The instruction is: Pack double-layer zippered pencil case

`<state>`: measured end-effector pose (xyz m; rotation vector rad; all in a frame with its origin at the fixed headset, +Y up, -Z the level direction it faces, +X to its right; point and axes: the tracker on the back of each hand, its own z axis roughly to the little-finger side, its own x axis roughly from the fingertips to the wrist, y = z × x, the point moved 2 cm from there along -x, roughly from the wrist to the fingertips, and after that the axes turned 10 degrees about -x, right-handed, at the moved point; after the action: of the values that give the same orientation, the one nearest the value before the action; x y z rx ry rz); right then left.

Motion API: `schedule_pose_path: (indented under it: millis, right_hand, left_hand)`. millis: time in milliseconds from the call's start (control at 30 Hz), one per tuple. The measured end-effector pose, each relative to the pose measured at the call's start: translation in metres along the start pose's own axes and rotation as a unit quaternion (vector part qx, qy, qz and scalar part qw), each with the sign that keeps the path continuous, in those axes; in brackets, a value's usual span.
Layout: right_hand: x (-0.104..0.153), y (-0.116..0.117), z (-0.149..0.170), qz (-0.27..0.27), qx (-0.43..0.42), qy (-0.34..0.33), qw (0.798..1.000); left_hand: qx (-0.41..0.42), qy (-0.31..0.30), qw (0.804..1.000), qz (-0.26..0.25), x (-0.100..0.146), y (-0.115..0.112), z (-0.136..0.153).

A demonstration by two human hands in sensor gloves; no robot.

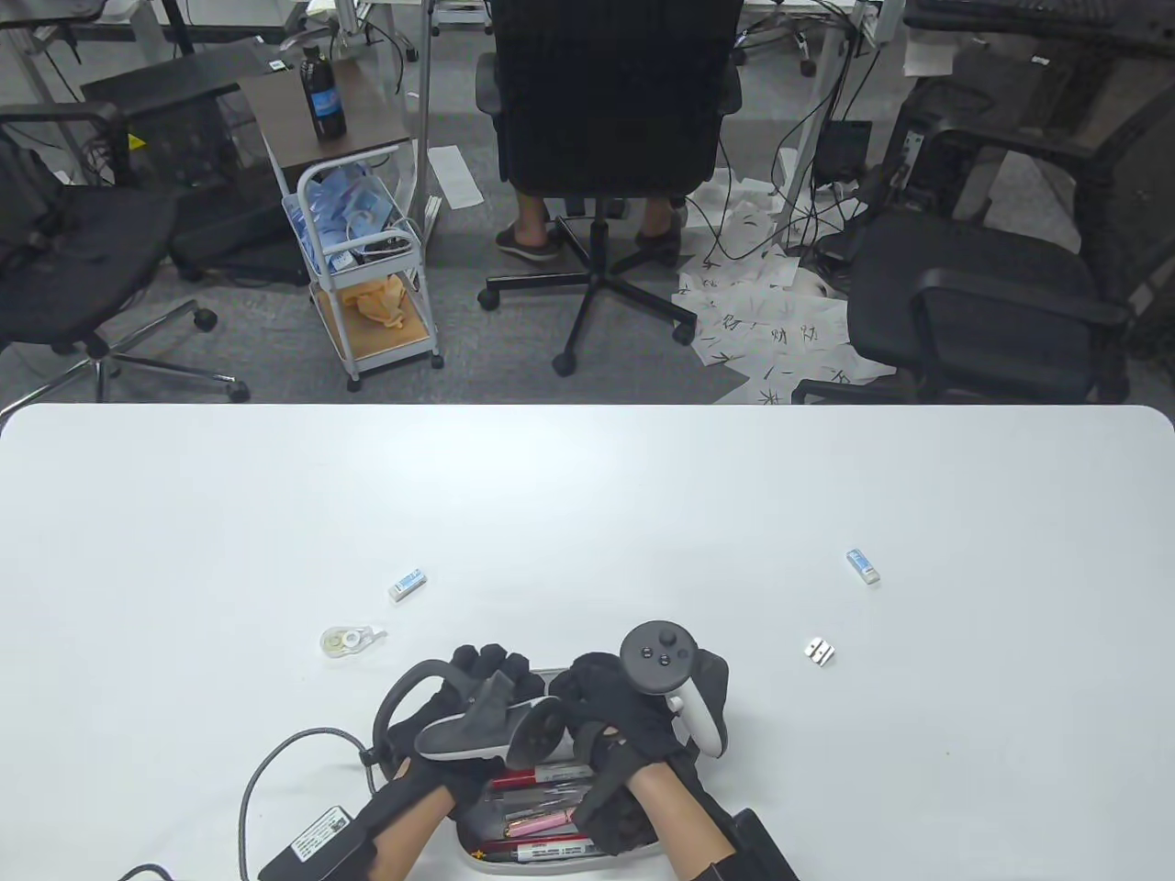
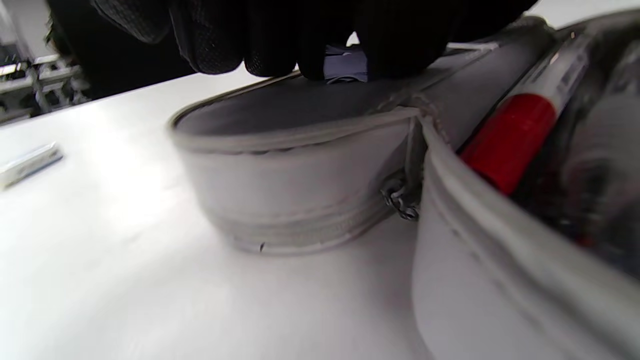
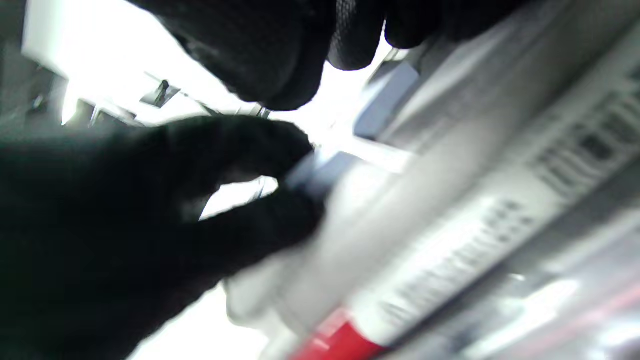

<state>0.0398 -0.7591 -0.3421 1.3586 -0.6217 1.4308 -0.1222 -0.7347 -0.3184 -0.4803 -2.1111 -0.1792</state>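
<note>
1. We find the pencil case [image 1: 532, 849] at the near edge of the table [image 1: 587, 496], lying opened between the two wrists. Its grey shell shows in the left wrist view as two shallow halves joined at a hinge with a zipper pull [image 2: 400, 200] hanging there.
2. The near half holds pens laid lengthwise: a red-capped marker [image 2: 510, 140], a pink pen [image 1: 537, 826] and several dark ones.
3. The left hand [image 1: 477, 684] rests on the far half of the case, fingers curled down onto its rim; a small pale blue item [image 2: 345, 65] sits under the fingertips. We cannot tell whether the fingers grip it or only touch it.
4. The right hand [image 1: 610, 711] hangs over the case beside the left. In the right wrist view, thumb and a finger [image 3: 260, 145] close on a small pale piece at the case edge; blur prevents identifying it.
5. Further out on the table: a correction tape [image 1: 349, 640] and an eraser [image 1: 407, 584] to the left; a second eraser [image 1: 863, 565] and a metal sharpener [image 1: 820, 652] to the right, well apart from the case.
6. A black box with cable [image 1: 317, 840] lies by the left wrist.
</note>
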Motion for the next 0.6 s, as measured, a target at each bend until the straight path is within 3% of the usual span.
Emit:
schedule_pose_path:
  millis: [133, 233, 300, 367, 433, 467, 533, 600]
  right_hand:
    - [0.004, -0.025, -0.019, 0.055, 0.042, -0.021, 0.997]
    - [-0.001, -0.038, -0.028, 0.025, 0.174, 0.001, 0.985]
    - [-0.008, -0.04, -0.017, -0.031, 0.305, 0.057, 0.95]
    - [-0.016, -0.042, -0.001, -0.06, 0.364, 0.096, 0.924]
    - [-0.021, -0.043, 0.015, -0.091, 0.363, 0.113, 0.92]
    - [-0.022, -0.043, 0.018, -0.097, 0.34, 0.113, 0.928]
    - [-0.02, -0.041, 0.023, -0.104, 0.302, 0.111, 0.941]
    - [-0.018, -0.041, 0.02, -0.071, 0.344, 0.068, 0.934]
  left_hand:
    - [0.081, 0.083, 0.992, -0.045, 0.037, -0.002, 0.043]
    - [0.181, 0.108, 0.977, -0.026, 0.06, -0.014, 0.064]
    - [0.266, 0.099, 0.959, 0.018, 0.068, -0.031, 0.067]
    - [0.322, 0.098, 0.941, 0.033, 0.069, -0.049, 0.063]
    - [0.343, 0.069, 0.933, 0.079, 0.066, -0.063, 0.055]
    - [0.346, 0.065, 0.932, 0.09, 0.065, -0.065, 0.052]
    - [0.323, 0.068, 0.94, 0.083, 0.063, -0.061, 0.048]
    - [0.266, 0.05, 0.958, 0.099, 0.06, -0.058, 0.039]
